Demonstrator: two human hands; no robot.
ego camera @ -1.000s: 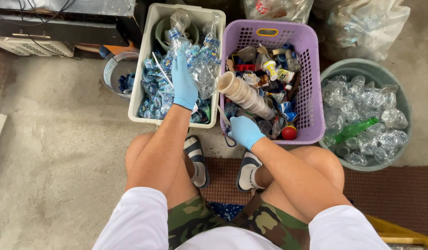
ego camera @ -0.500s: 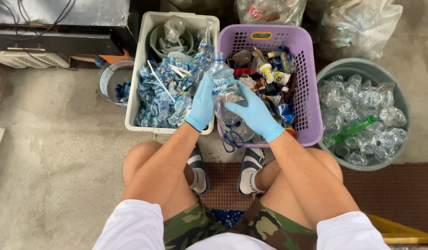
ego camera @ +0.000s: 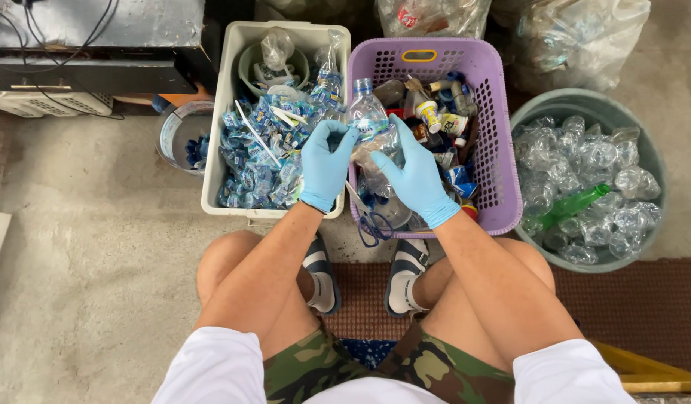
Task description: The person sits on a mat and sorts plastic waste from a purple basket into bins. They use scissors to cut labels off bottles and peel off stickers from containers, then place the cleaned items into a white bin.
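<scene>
Both of my hands wear blue gloves and grip one crushed clear plastic bottle [ego camera: 369, 120] with a blue label, held above the gap between two bins. My left hand [ego camera: 324, 164] pinches the label on the bottle's left side. My right hand [ego camera: 417, 178] wraps the bottle's lower right part. Blue-handled scissors [ego camera: 369, 221] hang below my right hand; whether that hand holds them I cannot tell. Under my left hand stands a white bin [ego camera: 225, 90] full of torn blue labels. Under my right hand is a purple basket [ego camera: 502, 127] of mixed bottles and caps.
A grey round tub [ego camera: 652, 150] of crushed clear bottles and one green bottle stands at the right. A small bucket [ego camera: 173, 127] with blue caps sits left of the white bin. Plastic bags lie behind the basket. My feet rest on a brown mat [ego camera: 644, 299].
One second ago my left hand was in the white bin and my right hand by the basket's edge. Both hands have come together on the clear bottle and lifted it between the bins.
</scene>
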